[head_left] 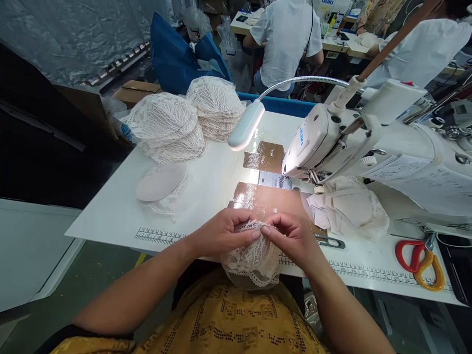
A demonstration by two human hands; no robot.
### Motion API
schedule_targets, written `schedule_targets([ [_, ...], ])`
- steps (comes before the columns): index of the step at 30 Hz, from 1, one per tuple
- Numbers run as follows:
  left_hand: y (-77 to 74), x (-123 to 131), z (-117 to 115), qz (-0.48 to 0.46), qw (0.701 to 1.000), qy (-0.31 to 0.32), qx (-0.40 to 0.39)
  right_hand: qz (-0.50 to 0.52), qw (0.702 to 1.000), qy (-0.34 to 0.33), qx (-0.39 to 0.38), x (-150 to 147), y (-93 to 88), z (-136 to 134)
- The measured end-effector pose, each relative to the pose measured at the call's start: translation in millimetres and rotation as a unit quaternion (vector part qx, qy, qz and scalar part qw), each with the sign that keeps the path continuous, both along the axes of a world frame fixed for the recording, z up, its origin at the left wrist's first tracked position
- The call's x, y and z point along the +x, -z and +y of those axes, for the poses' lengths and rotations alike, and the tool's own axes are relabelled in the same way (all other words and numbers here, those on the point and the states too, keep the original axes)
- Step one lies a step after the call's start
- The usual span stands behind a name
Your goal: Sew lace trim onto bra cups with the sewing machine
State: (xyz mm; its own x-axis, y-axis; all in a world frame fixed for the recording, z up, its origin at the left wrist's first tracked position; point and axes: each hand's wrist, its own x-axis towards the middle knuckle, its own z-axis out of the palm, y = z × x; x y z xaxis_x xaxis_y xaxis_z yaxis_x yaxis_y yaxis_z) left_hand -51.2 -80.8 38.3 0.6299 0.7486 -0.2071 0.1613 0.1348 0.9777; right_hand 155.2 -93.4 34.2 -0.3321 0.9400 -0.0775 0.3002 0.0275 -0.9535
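A piece of cream lace fabric (252, 258) hangs over the table's front edge, toward my lap. My left hand (238, 230) pinches its upper edge between thumb and fingers. Close beside it, my right hand (291, 238) also pinches that edge, the fingertips of both hands nearly meeting. Just beyond them is the white sewing machine (313, 137), its needle area lit. Brown tape (273, 196) covers part of the table around the metal needle plate (271, 179).
Stacked lace cups (165, 123) and another lace pile (217, 105) stand at the back left. A smooth oval pad (162, 183) lies on lace nearer me. Pale fabric pieces (348, 209), thread snips (330, 241) and scissors (420, 263) lie right. A lamp (247, 125) overhangs the table.
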Motion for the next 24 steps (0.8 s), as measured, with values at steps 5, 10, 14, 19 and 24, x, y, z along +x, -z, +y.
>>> schedule_targets([
  [5,3.3,-1,8,-0.084,0.987,0.043,-0.129,0.040,0.999,-0.016,-0.013,3,-2.1,1],
  [10,1.5,7,10,-0.086,0.985,0.020,-0.149,0.093,0.993,-0.037,-0.060,8,-2.3,4],
  [14,5.8,21,5,-0.121,0.979,-0.036,-0.162,0.139,0.984,-0.040,-0.107,10,-1.9,9],
  [19,7.0,23,5,-0.151,0.957,-0.128,-0.212,0.182,0.972,-0.030,-0.146,16,2.3,15],
  [24,-28.1,-26,24,-0.001,0.944,-0.329,-0.029,0.108,0.987,0.035,-0.114,44,0.5,16],
])
